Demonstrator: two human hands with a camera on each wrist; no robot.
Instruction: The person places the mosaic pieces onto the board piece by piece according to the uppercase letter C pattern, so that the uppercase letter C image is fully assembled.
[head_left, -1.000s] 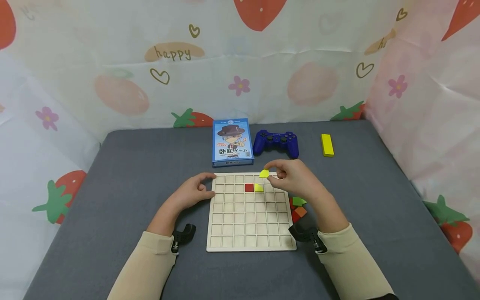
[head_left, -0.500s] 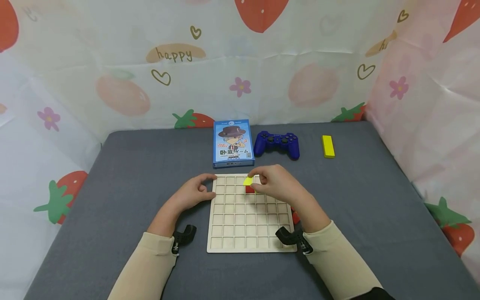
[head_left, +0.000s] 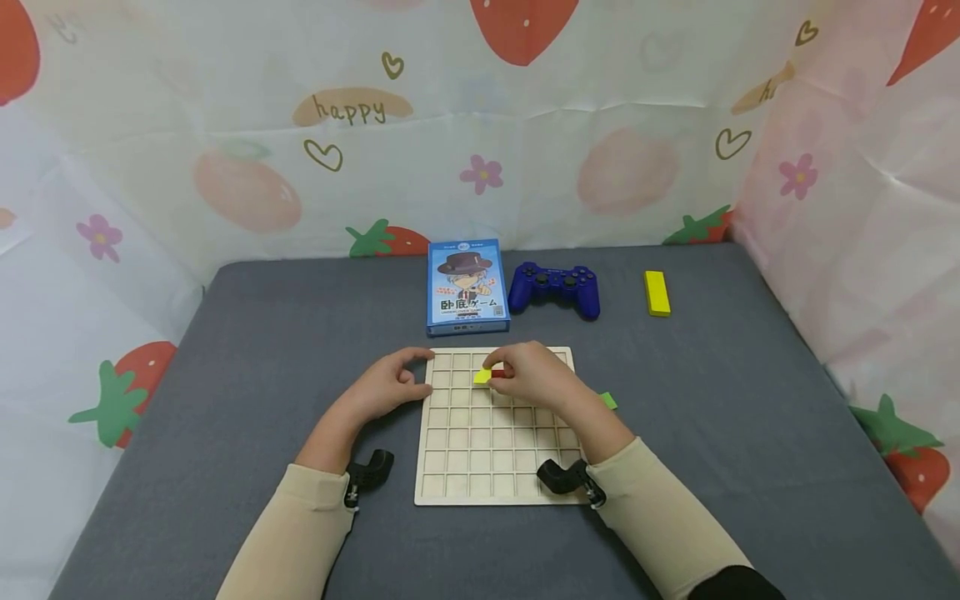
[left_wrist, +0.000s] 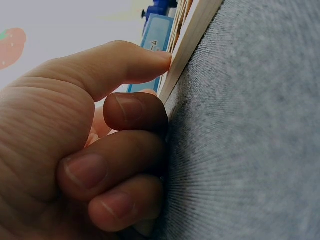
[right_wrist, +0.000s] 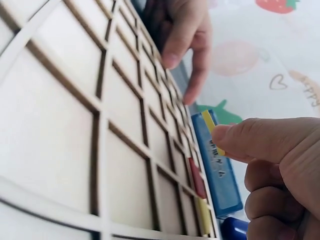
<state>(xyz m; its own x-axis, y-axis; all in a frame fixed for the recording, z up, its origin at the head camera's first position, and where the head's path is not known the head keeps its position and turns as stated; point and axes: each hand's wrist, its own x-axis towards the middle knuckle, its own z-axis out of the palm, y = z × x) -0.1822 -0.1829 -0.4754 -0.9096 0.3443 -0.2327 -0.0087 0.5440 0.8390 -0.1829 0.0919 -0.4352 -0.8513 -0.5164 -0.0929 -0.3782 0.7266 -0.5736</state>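
Observation:
My right hand (head_left: 536,375) pinches a yellow tile (head_left: 481,377) between thumb and index finger, over the upper part of the pale wooden grid board (head_left: 480,462). In the right wrist view the held tile (right_wrist: 207,119) stands edge-on, apart from the grid's cells. Just right of it a red tile (head_left: 497,373) sits in a cell, partly hidden by the hand. Another yellow tile (right_wrist: 204,215) lies in the cell beside the red one, seen in the right wrist view. My left hand (head_left: 382,387) touches the board's left edge with thumb and index fingertips, its other fingers curled in.
Behind the board lie a blue card-game box (head_left: 467,287) and a dark blue game controller (head_left: 553,287). A yellow block (head_left: 656,293) lies at the back right. A green piece (head_left: 608,401) shows beside the board's right edge, mostly hidden by the right forearm.
My right hand has carried the yellow tile leftward and lower, from above the board's upper right to just left of the red tile. My left hand stays at the board's edge.

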